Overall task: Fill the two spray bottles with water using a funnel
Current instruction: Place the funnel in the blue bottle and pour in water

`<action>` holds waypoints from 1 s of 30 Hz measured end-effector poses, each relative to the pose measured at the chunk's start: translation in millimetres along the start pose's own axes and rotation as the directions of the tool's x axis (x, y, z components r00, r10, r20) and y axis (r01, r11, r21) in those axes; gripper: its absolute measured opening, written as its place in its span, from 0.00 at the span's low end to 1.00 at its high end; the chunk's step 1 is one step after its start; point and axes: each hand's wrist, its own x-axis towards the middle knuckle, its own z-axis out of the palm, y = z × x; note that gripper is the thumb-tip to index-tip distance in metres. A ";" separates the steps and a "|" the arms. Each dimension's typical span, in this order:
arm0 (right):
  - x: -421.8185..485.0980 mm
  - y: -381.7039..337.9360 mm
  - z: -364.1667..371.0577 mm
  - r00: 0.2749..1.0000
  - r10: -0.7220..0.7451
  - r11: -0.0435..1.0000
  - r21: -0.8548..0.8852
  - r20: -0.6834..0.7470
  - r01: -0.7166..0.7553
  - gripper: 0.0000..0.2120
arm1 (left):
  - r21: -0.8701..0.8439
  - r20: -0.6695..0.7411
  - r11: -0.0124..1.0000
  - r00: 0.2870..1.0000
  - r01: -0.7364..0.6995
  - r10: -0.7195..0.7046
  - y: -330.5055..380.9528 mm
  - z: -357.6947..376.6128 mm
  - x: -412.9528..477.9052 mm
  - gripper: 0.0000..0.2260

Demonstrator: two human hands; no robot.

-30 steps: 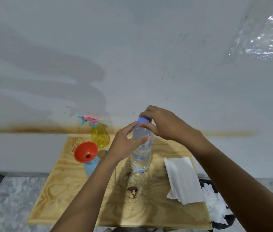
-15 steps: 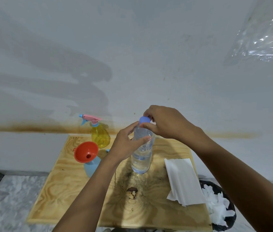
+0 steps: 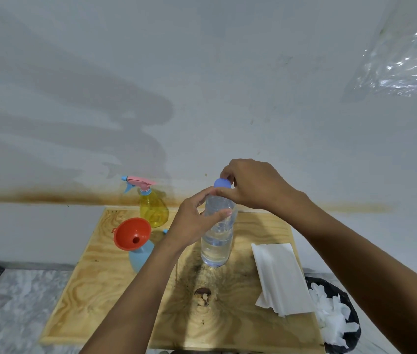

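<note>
- My right hand point(image 3: 256, 185) has its grip pinched round the blue screw cap point(image 3: 222, 183) atop the clear plastic water bottle point(image 3: 217, 241), which stands upright on the plywood counter point(image 3: 100, 290).
- My left hand point(image 3: 194, 223) wraps its grip round the bottle's shoulder.
- The orange plastic funnel point(image 3: 132, 233) sits in the pale blue spray bottle point(image 3: 141, 256), just left of my left hand. The cap looks seated, I think.

Left hand point(image 3: 194, 221), forearm reaching in from 7 o'clock, curls round the water bottle point(image 3: 217, 241) near its shoulder; right hand point(image 3: 256, 185), forearm from 4 o'clock, pinches the blue cap point(image 3: 222, 183) with curled fingers.
</note>
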 end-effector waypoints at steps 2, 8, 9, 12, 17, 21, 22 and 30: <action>-0.6 -0.8 -1.1 0.998 -0.055 0.996 -0.072 -0.002 0.055 0.20 | 0.011 -0.005 1.000 1.000 0.014 -0.014 -1.6 -0.2 1.9 0.22; 3.5 17.4 -17.5 0.947 -0.226 0.972 0.117 0.227 0.204 0.16 | -0.008 -0.008 1.000 1.000 0.023 -0.023 2.8 1.4 -2.0 0.23; 4.7 20.0 -21.2 0.945 -0.219 0.971 0.149 0.243 0.186 0.17 | -0.007 -0.003 1.000 1.000 0.022 -0.022 3.6 2.2 -2.1 0.23; 6.8 18.5 -23.2 0.964 -0.138 0.983 0.152 0.225 0.105 0.22 | 0.012 0.004 0.999 1.000 0.031 -0.031 4.4 1.4 -1.6 0.26; 5.8 12.2 -9.7 0.989 -0.066 0.992 0.113 0.132 0.051 0.19 | 0.014 0.002 0.998 0.999 0.053 -0.054 0.5 -0.7 -2.2 0.30; -1.9 18.6 -7.7 0.991 -0.131 0.967 0.223 0.030 0.121 0.15 | 0.000 -0.012 0.999 0.999 0.034 -0.034 4.5 0.8 -2.4 0.27; -5.1 20.8 -6.8 0.990 -0.136 0.944 0.298 -0.035 0.140 0.15 | -0.009 -0.014 0.999 0.999 0.032 -0.032 5.7 0.8 -2.6 0.26; -58.2 41.8 58.7 0.950 0.230 0.753 0.657 -0.213 -0.035 0.18 | -0.026 -0.016 1.000 1.000 0.016 -0.016 6.5 -0.8 -2.9 0.23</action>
